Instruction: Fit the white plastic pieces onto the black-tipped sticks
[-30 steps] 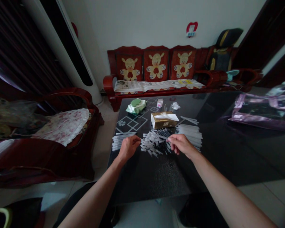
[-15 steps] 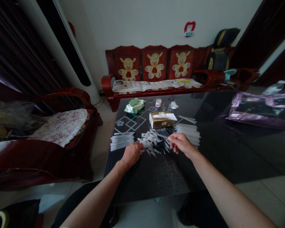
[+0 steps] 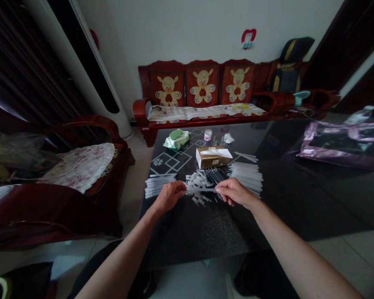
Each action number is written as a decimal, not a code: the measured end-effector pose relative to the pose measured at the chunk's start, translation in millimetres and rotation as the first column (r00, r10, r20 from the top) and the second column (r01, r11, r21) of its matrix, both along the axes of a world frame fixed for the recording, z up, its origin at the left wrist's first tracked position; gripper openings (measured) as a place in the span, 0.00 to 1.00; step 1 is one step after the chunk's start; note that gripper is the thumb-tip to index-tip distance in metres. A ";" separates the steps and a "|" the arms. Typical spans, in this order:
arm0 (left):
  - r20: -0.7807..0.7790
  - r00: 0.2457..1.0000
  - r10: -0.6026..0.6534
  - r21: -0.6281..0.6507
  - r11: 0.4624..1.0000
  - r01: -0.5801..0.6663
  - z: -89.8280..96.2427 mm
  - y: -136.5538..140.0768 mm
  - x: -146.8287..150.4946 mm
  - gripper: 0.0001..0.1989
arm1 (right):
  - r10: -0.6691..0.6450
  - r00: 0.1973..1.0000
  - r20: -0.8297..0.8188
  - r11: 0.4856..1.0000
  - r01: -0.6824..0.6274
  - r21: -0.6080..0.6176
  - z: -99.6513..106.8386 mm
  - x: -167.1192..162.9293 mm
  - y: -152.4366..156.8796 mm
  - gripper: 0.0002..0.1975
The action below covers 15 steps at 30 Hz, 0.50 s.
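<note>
Over the middle of the table, my right hand (image 3: 235, 192) pinches one end of a thin, pale pen barrel (image 3: 203, 189) held level. My left hand (image 3: 171, 195) is closed at its other end, fingertips pinched together; what they grip there is too small to make out. Just beyond and below the barrel lies a heap of small white pen caps (image 3: 198, 178). Several thin black pen refills (image 3: 215, 175) lie beside the heap. A row of pale barrels (image 3: 245, 176) is by my right hand, and a stack of white pens (image 3: 159, 185) is left of my left hand.
A gold tissue box (image 3: 213, 158) stands behind the caps. Farther back are a green wipes pack (image 3: 176, 139), a small white cup (image 3: 207, 134) and crumpled tissue (image 3: 228, 138). A clear bag with purple edges (image 3: 339, 145) lies to the right on the dark table (image 3: 205, 241).
My left hand has lifted from the cap heap and closed at the barrel's left end. My right hand has brought the barrel lower and level, slightly to the left.
</note>
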<state>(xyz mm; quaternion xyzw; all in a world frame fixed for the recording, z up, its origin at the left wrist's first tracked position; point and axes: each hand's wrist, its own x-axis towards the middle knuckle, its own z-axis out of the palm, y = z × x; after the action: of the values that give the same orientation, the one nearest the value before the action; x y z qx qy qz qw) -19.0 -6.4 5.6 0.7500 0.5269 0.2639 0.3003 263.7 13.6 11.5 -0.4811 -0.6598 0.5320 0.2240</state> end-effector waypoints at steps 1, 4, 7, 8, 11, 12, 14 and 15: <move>0.016 1.000 0.001 -0.007 1.000 -0.001 0.7 -0.5 0.7 0.06 | 0.007 1.000 0.002 1.000 -0.007 -0.002 -0.8 -0.3 0.3 0.15; 0.050 0.999 -0.004 -0.023 1.000 0.005 0.5 -1.7 3.6 0.06 | 0.015 1.000 0.006 1.000 -0.015 0.002 -2.5 -0.6 1.4 0.16; 0.069 0.998 -0.003 -0.028 1.000 0.005 -0.5 -1.9 6.1 0.06 | 0.024 1.000 0.012 1.000 -0.024 0.002 -3.0 -0.8 1.4 0.16; 0.071 0.997 -0.005 -0.028 1.000 0.007 -0.6 -1.9 6.8 0.06 | 0.030 0.999 0.017 1.000 -0.030 -0.001 -3.1 -1.0 1.2 0.16; 0.063 0.998 -0.015 -0.018 1.000 0.016 -0.4 -2.4 8.9 0.06 | 0.055 0.998 0.035 0.998 -0.055 -0.002 -3.5 -1.9 0.6 0.16; 0.065 0.998 -0.022 -0.014 1.000 0.023 -0.4 -2.8 9.6 0.06 | 0.063 0.997 0.040 0.998 -0.063 -0.004 -3.8 -2.2 0.5 0.16; 0.084 0.996 -0.040 -0.014 0.999 0.041 -1.0 -3.6 11.0 0.06 | 0.079 0.996 0.048 0.997 -0.078 -0.009 -4.2 -2.4 0.3 0.16; 0.102 0.994 -0.048 -0.023 0.998 0.050 -1.7 -4.0 11.6 0.06 | 0.083 0.995 0.050 0.997 -0.082 -0.013 -4.0 -2.5 0.1 0.15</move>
<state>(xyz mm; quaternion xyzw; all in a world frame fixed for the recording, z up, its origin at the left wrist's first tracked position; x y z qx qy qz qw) -7.3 -10.4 4.0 0.7444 0.4956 0.2877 0.3426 261.2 13.7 7.4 -0.4679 -0.6818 0.5319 0.1824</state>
